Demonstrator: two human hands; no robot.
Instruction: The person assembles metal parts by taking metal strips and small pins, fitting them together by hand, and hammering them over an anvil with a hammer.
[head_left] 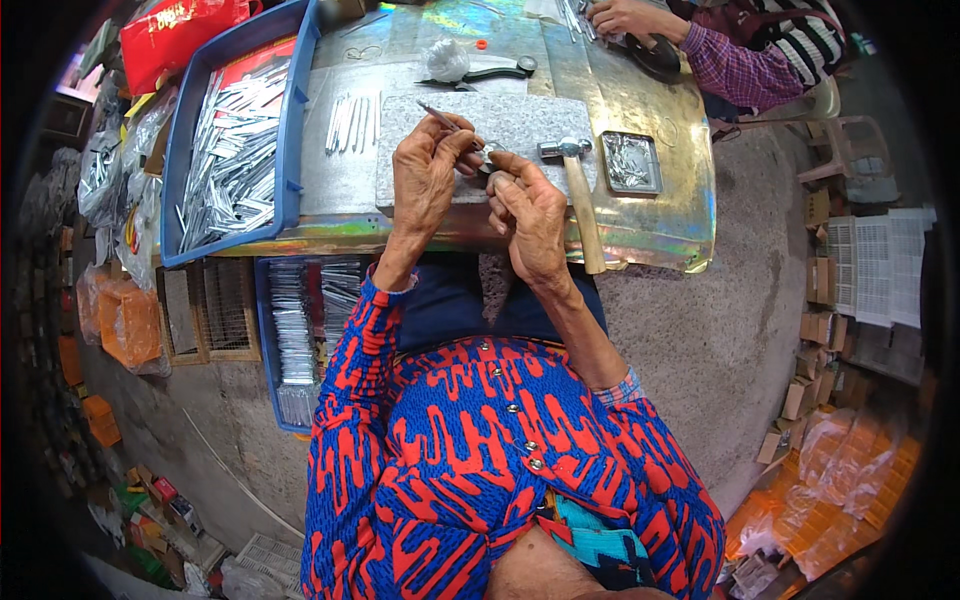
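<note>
My left hand point(425, 180) is closed on a thin metal rod point(436, 114), whose pointed end sticks out up and to the left. Close beside it, my right hand point(532, 205) pinches with thumb and forefinger at a small shiny metal piece point(487, 153). The fingertips almost meet, so whether the piece joins the rod is hidden. Both hands are over a grey stone slab point(545, 112) on the table. A hammer point(580, 205) with a wooden handle lies right of my right hand. Several slim metal pieces point(352, 123) lie in a row left of the slab.
A blue tray point(292, 150) heaped with metal strips stands at the left. Right of the hammer is a small square tin point(655, 165) of small metal parts. Pliers point(500, 71) and a plastic bag point(445, 62) lie beyond the slab. Another person's hand point(635, 18) works at the far right.
</note>
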